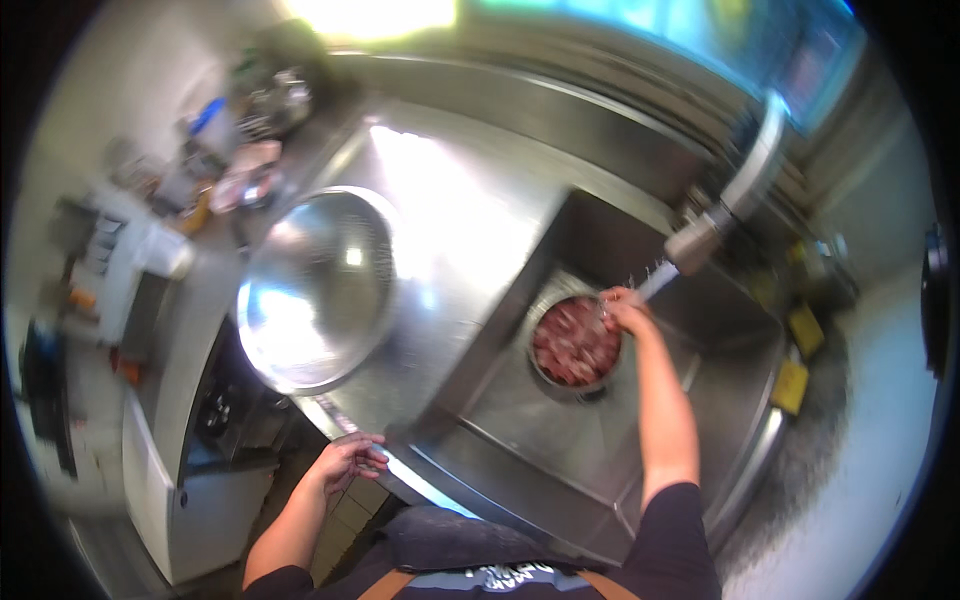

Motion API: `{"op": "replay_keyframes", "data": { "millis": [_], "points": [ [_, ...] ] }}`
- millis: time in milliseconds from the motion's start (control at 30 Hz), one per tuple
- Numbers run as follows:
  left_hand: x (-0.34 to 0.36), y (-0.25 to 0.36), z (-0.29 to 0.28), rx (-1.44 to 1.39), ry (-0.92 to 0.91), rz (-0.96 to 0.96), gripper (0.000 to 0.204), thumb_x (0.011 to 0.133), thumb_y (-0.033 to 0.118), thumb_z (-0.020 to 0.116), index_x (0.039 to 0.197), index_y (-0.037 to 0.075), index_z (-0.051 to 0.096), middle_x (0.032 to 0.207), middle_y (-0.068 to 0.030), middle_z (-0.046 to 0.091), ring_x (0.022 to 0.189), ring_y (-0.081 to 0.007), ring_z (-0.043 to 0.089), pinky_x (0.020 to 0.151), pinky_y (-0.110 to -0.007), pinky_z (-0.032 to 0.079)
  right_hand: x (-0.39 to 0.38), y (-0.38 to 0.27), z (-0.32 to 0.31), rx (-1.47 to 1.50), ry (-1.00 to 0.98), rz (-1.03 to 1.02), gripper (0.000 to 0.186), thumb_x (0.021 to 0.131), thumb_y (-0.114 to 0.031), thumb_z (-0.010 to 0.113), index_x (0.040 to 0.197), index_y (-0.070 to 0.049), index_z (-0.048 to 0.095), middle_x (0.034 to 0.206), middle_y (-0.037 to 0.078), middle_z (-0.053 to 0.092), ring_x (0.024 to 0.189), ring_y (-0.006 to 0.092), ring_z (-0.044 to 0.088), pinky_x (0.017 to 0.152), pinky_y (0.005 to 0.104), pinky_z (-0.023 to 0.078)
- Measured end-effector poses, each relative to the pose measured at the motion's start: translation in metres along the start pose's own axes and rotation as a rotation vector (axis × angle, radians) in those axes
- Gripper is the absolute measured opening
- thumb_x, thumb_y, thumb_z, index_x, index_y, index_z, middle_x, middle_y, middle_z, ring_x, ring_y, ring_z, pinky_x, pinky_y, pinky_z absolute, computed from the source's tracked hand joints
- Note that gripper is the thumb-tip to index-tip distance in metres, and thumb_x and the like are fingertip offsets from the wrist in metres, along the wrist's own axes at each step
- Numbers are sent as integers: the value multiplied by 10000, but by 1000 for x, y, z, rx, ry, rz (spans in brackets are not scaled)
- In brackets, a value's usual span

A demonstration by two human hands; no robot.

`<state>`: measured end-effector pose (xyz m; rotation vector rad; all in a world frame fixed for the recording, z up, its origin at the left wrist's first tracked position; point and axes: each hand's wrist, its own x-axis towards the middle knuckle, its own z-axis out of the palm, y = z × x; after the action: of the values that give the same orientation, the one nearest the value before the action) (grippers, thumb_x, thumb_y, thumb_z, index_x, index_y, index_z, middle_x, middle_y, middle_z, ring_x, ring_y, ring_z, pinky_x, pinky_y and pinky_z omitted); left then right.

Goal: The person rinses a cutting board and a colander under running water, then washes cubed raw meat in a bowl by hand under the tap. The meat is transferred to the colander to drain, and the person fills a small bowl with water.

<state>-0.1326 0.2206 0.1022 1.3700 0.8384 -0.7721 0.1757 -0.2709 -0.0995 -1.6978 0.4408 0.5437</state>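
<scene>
Dark apron point(450, 538) below. Meat point(575, 342) fills a bowl point(547, 300) in the steel sink point(520, 415); right hand point(625, 308) at its rim, grip unclear, by a running tap point(715, 225). Left hand point(350, 459), loosely open, beside the shiny counter point(465, 215); window point(680, 32) beyond.

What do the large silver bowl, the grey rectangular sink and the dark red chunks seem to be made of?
Large round silver bowl: probably polished stainless steel, given its mirror-like glare.
Deep grey rectangular sink: likely brushed stainless steel, judging by its duller sheen.
Dark red chunks: possibly raw meat, moist-looking, from their colour and uneven shapes; blur leaves this open.
</scene>
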Motion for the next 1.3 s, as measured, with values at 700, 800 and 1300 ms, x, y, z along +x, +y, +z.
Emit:
{"op": "replay_keyframes", "data": {
  "millis": [700,800,1300],
  "points": [
    [234,363,-394,-479,808,612,467,880,255,613,1242,-1,465,1063,-201,610,631,-238,653,492,-326,570,-148,-34,109,-255,162,190,249,905,-270,622,928,-30,557,746,128,654,581,244,663,487,342,514],
    [266,394,-400,-349,957,550,525,872,208,608,1304,-14,406,1107,-219,584,669,-273,669,491,-336,586,-191,-35,153,-325,187,150,206,914,-233,619,924,-31,576,758,107,654,610,213,664,524,299,502],
    [134,477,-129,654,106,1112,499,782,38,578,1280,49,542,725,-96,657,570,-158,665,516,-299,589,-183,-188,254,237,495,-600,309,928,-225,626,1159,-31,562,973,53,614,829,107,609,658,190,485]
  ]
}}
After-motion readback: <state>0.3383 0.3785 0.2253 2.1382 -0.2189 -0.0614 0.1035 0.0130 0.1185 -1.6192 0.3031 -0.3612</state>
